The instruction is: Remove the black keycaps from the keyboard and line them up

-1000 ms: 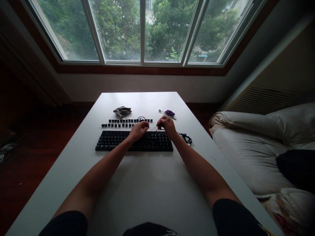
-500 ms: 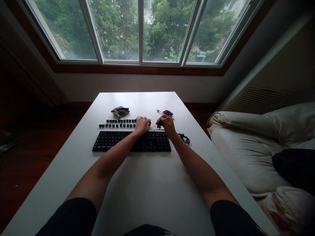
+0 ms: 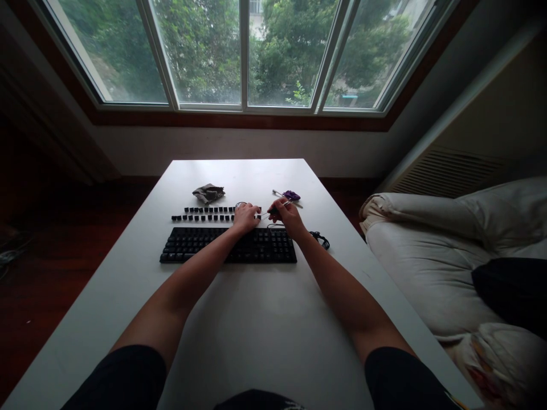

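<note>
My left hand (image 3: 245,218) is beyond the black keyboard (image 3: 194,245), at the right end of two rows of loose black keycaps (image 3: 205,218). Its fingers curl around a small keycap (image 3: 258,217) at the fingertips, and the palm hides part of the rows. Close to its right, my right hand (image 3: 290,217) is closed on the dark handle of a wire keycap puller (image 3: 272,211). The puller's thin wires point left, toward the left fingertips. Both forearms reach across the table, the left one covering part of the keyboard.
A crumpled grey cloth (image 3: 208,193) lies behind the keycap rows. A purple item (image 3: 291,195) and a thin stick-like tool (image 3: 280,193) lie beyond my right hand. A coiled black cable (image 3: 320,240) sits right of the keyboard. A pale sofa (image 3: 427,273) stands beside the white table (image 3: 273,336).
My left hand has shifted very slightly left. The right hand has tilted and moved a little left, bringing the puller's wires nearer the left fingertips.
</note>
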`<state>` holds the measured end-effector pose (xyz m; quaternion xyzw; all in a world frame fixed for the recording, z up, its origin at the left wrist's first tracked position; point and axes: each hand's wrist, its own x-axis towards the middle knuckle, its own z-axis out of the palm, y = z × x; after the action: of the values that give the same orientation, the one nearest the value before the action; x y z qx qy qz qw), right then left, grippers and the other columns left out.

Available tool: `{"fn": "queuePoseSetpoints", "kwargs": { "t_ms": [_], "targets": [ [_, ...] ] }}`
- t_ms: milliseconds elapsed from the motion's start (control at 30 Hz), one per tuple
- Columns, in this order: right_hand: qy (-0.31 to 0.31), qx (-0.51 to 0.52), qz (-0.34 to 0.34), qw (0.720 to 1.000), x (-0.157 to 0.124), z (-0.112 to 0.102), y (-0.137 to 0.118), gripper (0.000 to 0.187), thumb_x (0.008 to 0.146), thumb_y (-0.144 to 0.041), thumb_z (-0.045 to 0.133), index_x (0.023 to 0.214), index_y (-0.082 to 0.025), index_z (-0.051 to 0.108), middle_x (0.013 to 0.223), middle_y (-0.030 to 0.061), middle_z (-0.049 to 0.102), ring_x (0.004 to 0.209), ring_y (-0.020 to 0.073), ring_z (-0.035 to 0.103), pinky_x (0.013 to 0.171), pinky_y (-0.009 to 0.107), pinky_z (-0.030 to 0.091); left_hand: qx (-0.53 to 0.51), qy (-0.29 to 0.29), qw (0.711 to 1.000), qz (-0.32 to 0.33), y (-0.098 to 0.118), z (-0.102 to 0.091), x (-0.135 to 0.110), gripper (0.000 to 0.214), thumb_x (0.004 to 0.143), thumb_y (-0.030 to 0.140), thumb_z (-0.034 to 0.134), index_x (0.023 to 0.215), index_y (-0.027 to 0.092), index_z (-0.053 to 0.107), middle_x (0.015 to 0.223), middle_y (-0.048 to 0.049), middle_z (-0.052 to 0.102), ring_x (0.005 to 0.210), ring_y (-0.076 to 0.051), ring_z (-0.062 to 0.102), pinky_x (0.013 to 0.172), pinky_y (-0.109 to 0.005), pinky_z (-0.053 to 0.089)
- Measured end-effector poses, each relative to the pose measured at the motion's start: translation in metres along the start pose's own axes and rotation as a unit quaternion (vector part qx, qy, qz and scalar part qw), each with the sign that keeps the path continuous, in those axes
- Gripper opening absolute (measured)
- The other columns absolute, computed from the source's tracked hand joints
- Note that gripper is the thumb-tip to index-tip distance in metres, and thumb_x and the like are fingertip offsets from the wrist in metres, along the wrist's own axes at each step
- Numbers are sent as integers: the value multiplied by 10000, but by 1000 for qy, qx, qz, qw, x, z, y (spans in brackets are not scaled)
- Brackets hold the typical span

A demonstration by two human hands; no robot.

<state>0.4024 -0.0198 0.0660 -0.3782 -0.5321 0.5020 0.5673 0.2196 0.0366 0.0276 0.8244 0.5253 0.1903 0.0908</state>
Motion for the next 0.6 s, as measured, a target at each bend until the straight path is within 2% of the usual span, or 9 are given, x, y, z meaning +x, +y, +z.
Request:
{"fn": "queuePoseSetpoints", "kwargs": {
  "t_ms": [167, 333, 433, 600],
  "targets": [
    [-55, -16, 14, 998, 4, -6, 7, 378, 792, -430, 769, 1016, -224, 544, 922, 30, 724, 803, 182, 702, 630, 274, 557, -4, 29, 1000, -1, -6, -13, -13, 242, 863, 272, 655, 1092, 267, 733, 1191, -98, 667, 1164, -330, 511, 989, -487, 410],
    [-117, -84, 9, 990, 4, -8, 7, 338, 835, -358, 722, 1067, -227, 513, 823, 5, 726, 699, 164, 694, 572, 246, 509, -2, 42, 999, 19, -13, -24, -30, 186, 887, 267, 641, 1040, 253, 747, 1137, -89, 685, 1102, -306, 553, 965, -453, 433],
    [-137, -133, 11, 982, 3, -8, 7, 271, 851, -346, 698, 1021, -215, 533, 800, 11, 727, 654, 158, 686, 548, 241, 498, -17, 21, 999, 48, -14, -30, -40, 166, 902, 271, 628, 1008, 239, 752, 1045, -74, 712, 1019, -279, 599, 923, -416, 456],
    [-122, -191, 20, 974, 1, -6, 14, 210, 888, -370, 631, 1000, -209, 557, 805, 22, 739, 643, 158, 699, 554, 242, 521, -59, -30, 993, 101, -11, -37, -56, 173, 896, 237, 627, 1019, 244, 749, 1003, -38, 734, 975, -238, 648, 890, -358, 478]
  ]
}}
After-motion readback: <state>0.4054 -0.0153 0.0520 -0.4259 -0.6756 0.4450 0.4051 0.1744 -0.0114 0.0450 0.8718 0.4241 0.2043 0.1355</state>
